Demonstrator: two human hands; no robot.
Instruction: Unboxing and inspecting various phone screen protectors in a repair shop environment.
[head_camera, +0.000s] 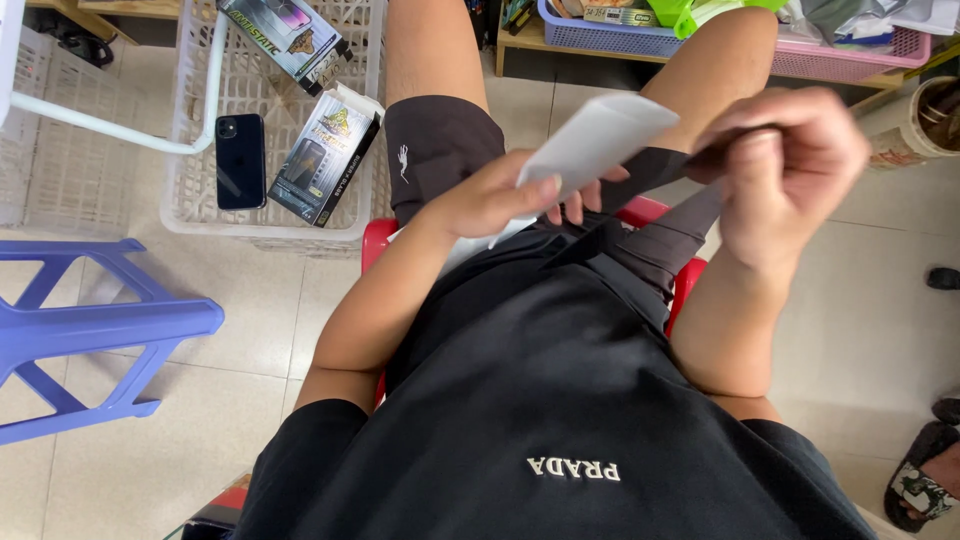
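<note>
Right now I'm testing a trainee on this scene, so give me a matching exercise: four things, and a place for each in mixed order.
Things:
1. phone
2. white sleeve
3. blue stool
4. sandal

Places:
A. floor, lower right corner
B. in the white basket
C. floor, far left
D. held by the left hand, with the right hand beside it

Pairs: 1-B, 2-D, 3-C, 4-A

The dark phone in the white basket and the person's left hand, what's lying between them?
In the head view, a flat printed box lies in the white basket between the dark phone and the left hand, beside the phone.
</note>
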